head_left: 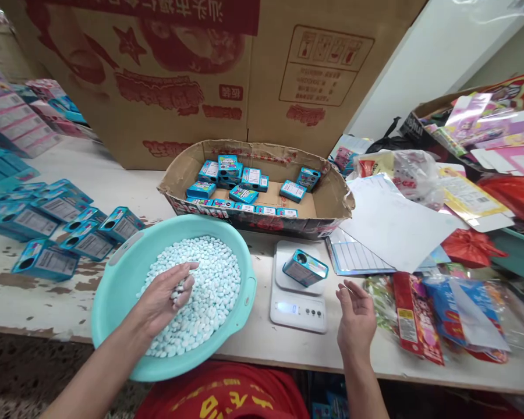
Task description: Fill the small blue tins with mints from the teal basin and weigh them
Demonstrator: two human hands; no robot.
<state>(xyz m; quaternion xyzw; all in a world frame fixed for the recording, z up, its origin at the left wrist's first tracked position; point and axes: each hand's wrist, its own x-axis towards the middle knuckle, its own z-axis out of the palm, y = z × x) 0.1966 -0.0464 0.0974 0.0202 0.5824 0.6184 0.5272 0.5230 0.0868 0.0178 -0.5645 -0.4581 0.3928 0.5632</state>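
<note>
My left hand (168,297) is above a turquoise plastic basin (102,302), its fingers curled around a few small candies. Many pale blue and white candies (205,273) fill the bottom of the basin. On the white digital scale (299,311) lies a small blue candy box (305,267) with a dark round hole in its end. Just right of the scale, my right hand (357,314) is held with slightly bent fingers and nothing in it. The figures on the lit display are too faint to read.
Several blue boxes (52,259) with holes stand at the left. Behind the basin, a cut-down cardboard tray (344,201) holds more blue boxes, with a large carton (262,75) behind it. Papers (402,227) and candy packets (414,317) crowd the right side.
</note>
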